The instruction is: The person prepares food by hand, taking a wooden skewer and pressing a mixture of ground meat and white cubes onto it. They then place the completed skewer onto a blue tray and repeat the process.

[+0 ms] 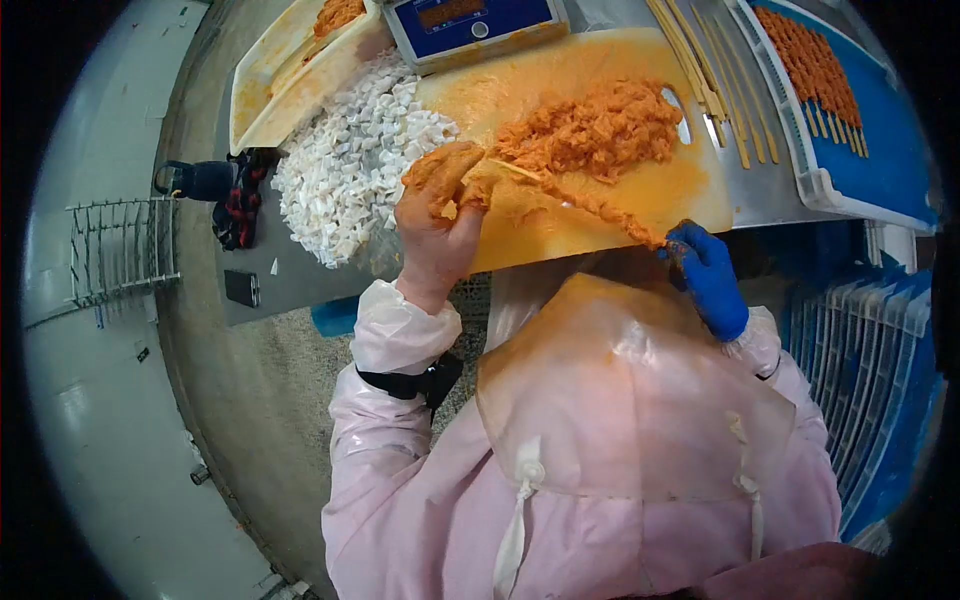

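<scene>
A skewer [600, 208] threaded with orange marinated meat slants between my two hands above the front edge of an orange-stained cutting board [580, 238]. My left hand [440, 205], bare and smeared with marinade, is closed on the skewer's plain wooden end. My right hand [708, 278], in a blue glove, has its fingers closed round the meat at the other end. A heap of orange meat pieces [595, 125] lies on the board just beyond the skewer. Left of the board, a big pile of white cut pieces [350, 160] reaches close to my left hand.
Behind the board stands a digital scale [478, 32]. Bare wooden sticks [720, 80] lie at its right, beside a white-rimmed blue tray [870, 180] with finished meat skewers [815, 70]. A stained white tub [300, 80] is at back left; stacked crates [860, 370] stand at right.
</scene>
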Motion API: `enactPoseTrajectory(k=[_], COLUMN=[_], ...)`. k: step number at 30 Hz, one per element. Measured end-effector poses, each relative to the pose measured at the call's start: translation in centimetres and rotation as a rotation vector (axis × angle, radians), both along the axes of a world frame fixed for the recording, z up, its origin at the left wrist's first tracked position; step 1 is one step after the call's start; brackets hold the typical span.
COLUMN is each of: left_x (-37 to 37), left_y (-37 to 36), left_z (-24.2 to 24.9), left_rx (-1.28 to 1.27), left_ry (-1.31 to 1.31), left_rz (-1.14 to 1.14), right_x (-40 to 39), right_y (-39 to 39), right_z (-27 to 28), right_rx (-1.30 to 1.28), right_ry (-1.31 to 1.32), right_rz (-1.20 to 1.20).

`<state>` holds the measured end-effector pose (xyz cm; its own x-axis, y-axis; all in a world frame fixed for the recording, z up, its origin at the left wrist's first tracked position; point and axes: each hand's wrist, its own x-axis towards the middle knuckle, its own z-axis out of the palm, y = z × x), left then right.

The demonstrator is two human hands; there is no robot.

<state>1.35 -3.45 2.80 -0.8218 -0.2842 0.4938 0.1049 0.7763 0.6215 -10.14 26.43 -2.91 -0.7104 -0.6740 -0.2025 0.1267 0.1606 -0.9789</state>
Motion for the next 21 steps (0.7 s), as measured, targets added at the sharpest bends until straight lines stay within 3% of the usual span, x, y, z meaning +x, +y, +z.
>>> enactPoseTrajectory(k=[1, 2, 3, 5, 10, 12, 19, 21], left_x=[0.3, 0.4, 0.4, 0.2, -1.2, -1.7, -1.9, -1.6], left_y=[-0.2, 0.4, 0.9, 2.1, 4.5, 5.3, 6.1, 5.9], left_z=[-0.7, -1.2, -1.4, -1.7, -2.1, -2.3, -3.0, -2.7], left_rx=[0.175, 0.387, 0.388, 0.706, 0.862, 1.161, 1.266, 1.163], left_ry=[0.042, 0.016, 0.026, -0.158, -0.231, -0.267, -0.164, -0.307], left_rz=[0.037, 0.064, 0.064, 0.074, -0.101, -0.166, -0.228, -0.208], right_x=[-0.2, -0.2, -0.2, 0.2, 0.6, 0.9, 1.3, 1.4], right_y=[0.2, 0.2, 0.1, -0.1, 0.5, 0.5, 0.9, 0.8], right_z=[0.7, 1.1, 1.4, 2.2, 2.9, 2.8, 2.9, 3.0], right_rx=[0.019, 0.02, -0.027, -0.071, -0.154, -0.179, -0.181, -0.185], right_ry=[-0.16, -0.15, -0.2, -0.243, -0.466, -0.5, -0.563, -0.545], right_rz=[-0.019, -0.016, -0.073, -0.128, -0.105, -0.094, -0.057, -0.074])
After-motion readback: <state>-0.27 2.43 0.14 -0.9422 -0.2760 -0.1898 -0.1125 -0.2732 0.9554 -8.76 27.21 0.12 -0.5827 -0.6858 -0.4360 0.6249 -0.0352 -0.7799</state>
